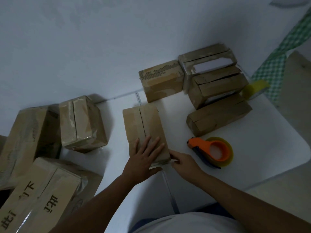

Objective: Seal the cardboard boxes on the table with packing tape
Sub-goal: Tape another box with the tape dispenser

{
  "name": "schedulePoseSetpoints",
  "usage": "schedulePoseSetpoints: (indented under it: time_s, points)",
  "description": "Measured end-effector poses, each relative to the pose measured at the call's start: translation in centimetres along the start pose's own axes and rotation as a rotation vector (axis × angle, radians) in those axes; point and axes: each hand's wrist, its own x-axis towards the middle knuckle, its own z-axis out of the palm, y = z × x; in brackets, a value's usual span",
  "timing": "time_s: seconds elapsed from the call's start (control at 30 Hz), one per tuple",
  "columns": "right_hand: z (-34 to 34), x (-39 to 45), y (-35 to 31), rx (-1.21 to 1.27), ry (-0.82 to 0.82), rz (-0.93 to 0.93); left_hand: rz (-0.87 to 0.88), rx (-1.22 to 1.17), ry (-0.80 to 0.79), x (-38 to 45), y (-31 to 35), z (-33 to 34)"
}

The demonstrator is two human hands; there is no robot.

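My left hand [144, 161] lies flat, fingers spread, on the near end of the centre box [144, 130] on the desk [262, 148], right hand [182, 163] pinching its near corner, tape dispenser [212, 151] just right.

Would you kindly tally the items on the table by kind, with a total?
Cardboard boxes: 8, including the box under the hands
Orange tape dispenser: 1
Yellow tape roll: 1
Total: 10
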Motion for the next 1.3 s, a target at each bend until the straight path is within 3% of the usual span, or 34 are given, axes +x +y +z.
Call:
schedulePoseSetpoints:
  time_s: [0.1, 0.37, 0.5, 0.6, 0.67, 0.73, 0.83, 0.9, 0.97, 1.07, 1.3]
  points:
    - [-0.8, -1.3, 1.2, -0.173, -0.072, -0.014, 0.12, 0.031, -0.02, -0.3, -0.6, 0.1]
    - [-0.8, 0.4, -0.5, -0.732, -0.051, -0.126, 0.118, 0.074, -0.056, -0.2, -0.6, -0.2]
    - [-1.2, 0.0, -1.0, -0.837, -0.012, -0.118, 0.114, -0.081, -0.089, 0.3, -0.7, -1.4]
    - [-1.6, -0.6, -1.4, -0.847, 0.086, -0.266, -0.116, -0.329, 0.068, 0.5, -1.2, -3.5]
    - [-1.5, -0.5, -1.9, -0.848, 0.124, -0.373, -0.426, -0.521, 0.299, -0.4, -1.6, -4.3]
    - [-0.6, 0.1, -2.5, -0.861, 0.078, -0.439, -0.751, -0.806, 0.422, -2.6, -1.5, -4.1]
    - [1.5, 1.9, -3.1, -1.002, -0.081, -0.502, -1.251, -1.347, 0.428, -5.9, -0.3, -2.4]
    - [2.7, 3.0, -3.1, -1.122, -0.155, -0.532, -1.462, -1.775, 0.436, -7.5, 0.7, -0.8]
    - [3.3, 3.7, -2.9, -1.176, -0.197, -0.538, -1.549, -2.068, 0.406, -8.4, 1.5, 0.5]
    - [3.4, 3.4, -3.0, -1.222, -0.155, -0.549, -1.508, -2.29, 0.358, -8.5, 2.2, 1.3]
    - [3.8, 2.3, -3.3, -1.211, -0.087, -0.535, -1.423, -2.245, 0.457, -7.9, 1.8, 0.4]
